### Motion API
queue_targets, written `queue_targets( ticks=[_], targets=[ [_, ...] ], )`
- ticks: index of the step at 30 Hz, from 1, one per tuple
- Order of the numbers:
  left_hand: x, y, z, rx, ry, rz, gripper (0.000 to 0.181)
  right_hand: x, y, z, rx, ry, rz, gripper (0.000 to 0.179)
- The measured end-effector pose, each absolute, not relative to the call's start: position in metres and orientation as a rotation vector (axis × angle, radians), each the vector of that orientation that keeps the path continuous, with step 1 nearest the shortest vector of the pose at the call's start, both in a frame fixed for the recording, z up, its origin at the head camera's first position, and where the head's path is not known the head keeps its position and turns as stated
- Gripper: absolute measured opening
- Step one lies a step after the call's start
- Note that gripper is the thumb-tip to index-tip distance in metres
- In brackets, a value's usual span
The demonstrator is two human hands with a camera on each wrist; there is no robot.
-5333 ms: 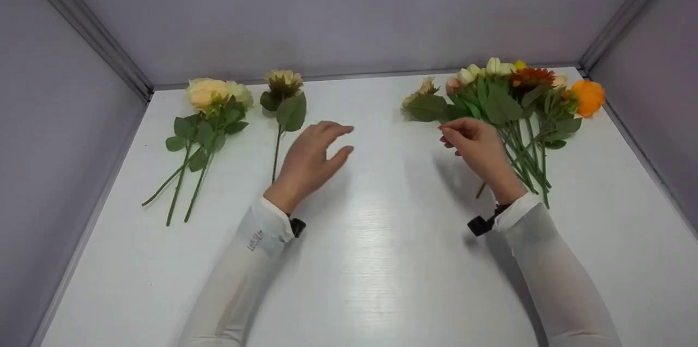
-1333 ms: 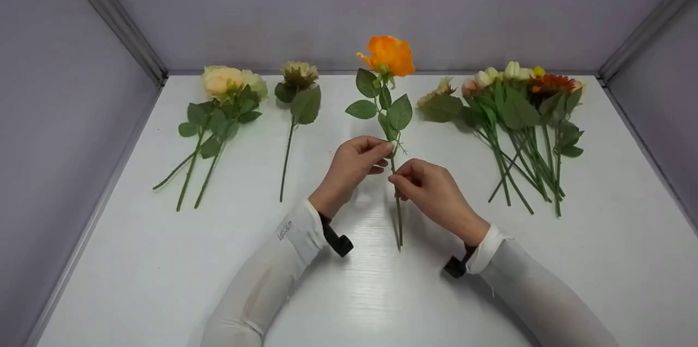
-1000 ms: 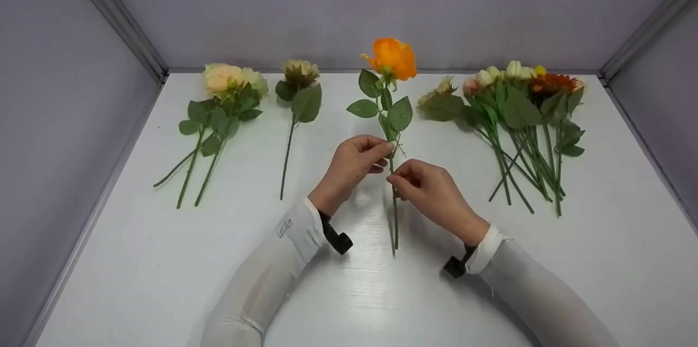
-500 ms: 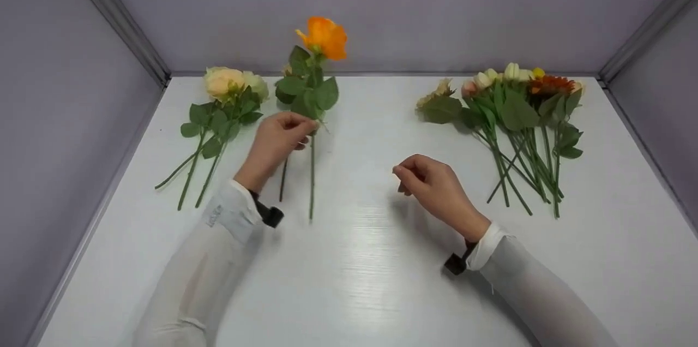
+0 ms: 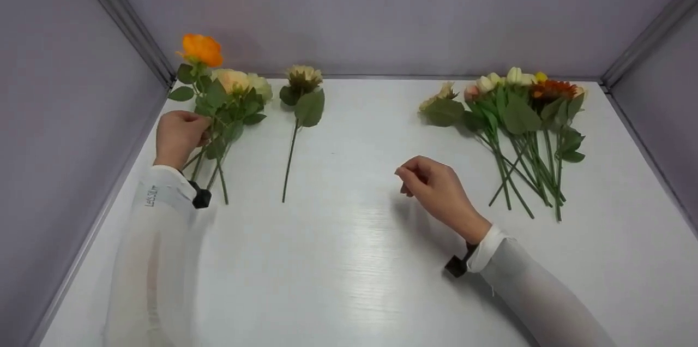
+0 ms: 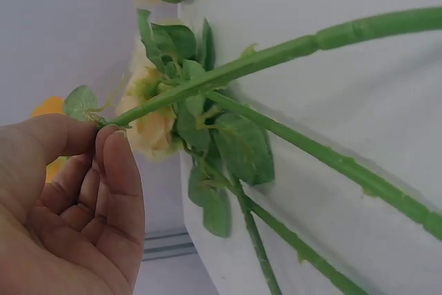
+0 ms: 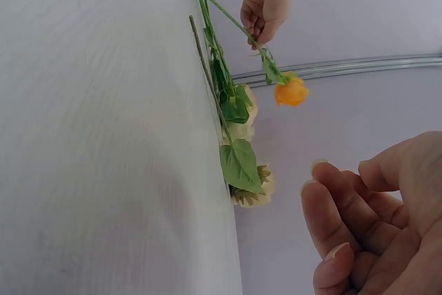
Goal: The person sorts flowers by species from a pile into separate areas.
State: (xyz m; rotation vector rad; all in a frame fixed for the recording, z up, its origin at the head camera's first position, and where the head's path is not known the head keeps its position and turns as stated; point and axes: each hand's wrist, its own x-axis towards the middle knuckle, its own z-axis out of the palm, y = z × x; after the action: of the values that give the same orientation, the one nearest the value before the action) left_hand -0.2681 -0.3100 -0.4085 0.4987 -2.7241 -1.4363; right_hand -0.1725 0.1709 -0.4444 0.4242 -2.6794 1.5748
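Observation:
Thumb and fingertips of my left hand (image 5: 180,137) pinch the stem of an orange rose (image 5: 202,51) at the left of the head view. Its bloom stands above the peach and pale roses (image 5: 233,81), and its stem crosses theirs. The left wrist view shows the pinched green stem (image 6: 228,70) above the stems on the table; the orange bloom there is mostly hidden behind the hand. Over the middle right of the table hovers my right hand (image 5: 433,189), fingers loosely curled with nothing in them, as the right wrist view also shows.
A single cream flower with a dark stem (image 5: 292,142) lies right of the roses. At the back right lies a pile of white tulips (image 5: 514,77), a rust-red flower (image 5: 553,89) and several others, stems crossing. Grey walls (image 5: 371,14) enclose the white table (image 5: 305,270).
The orange rose came from the right-hand pile to the middle, where both hands held it. My right hand then let go, and my left hand carried it left to the peach roses.

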Motion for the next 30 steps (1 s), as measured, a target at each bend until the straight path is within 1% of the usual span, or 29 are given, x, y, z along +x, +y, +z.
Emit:
queue_targets(
  ticks=[8, 16, 20, 24, 27, 30],
  targets=[
    [-0.28, -0.317, -0.436, 0.612, -2.751, -1.362, 0.028, -0.171, 0.17, -0.445, 0.428, -2.692, 1.564, 0.019],
    [-0.286, -0.316, -0.447, 0.615, -2.862, -1.103, 0.024, -0.171, 0.17, -0.445, 0.445, -2.684, 1.563, 0.02],
    [-0.287, -0.316, -0.448, 0.616, -2.903, -1.036, 0.021, -0.171, 0.171, -0.445, 0.448, -2.682, 1.566, 0.019],
    [-0.288, -0.316, -0.447, 0.606, -2.877, -1.024, 0.023, -0.173, 0.172, -0.445, 0.455, -2.682, 1.556, 0.018],
    [-0.288, -0.314, -0.44, 0.577, -2.811, -1.014, 0.025, -0.174, 0.173, -0.444, 0.449, -2.691, 1.55, 0.018],
    [-0.288, -0.301, -0.43, 0.493, -2.714, -1.066, 0.025, -0.175, 0.175, -0.443, 0.427, -2.704, 1.552, 0.019]
  ],
)
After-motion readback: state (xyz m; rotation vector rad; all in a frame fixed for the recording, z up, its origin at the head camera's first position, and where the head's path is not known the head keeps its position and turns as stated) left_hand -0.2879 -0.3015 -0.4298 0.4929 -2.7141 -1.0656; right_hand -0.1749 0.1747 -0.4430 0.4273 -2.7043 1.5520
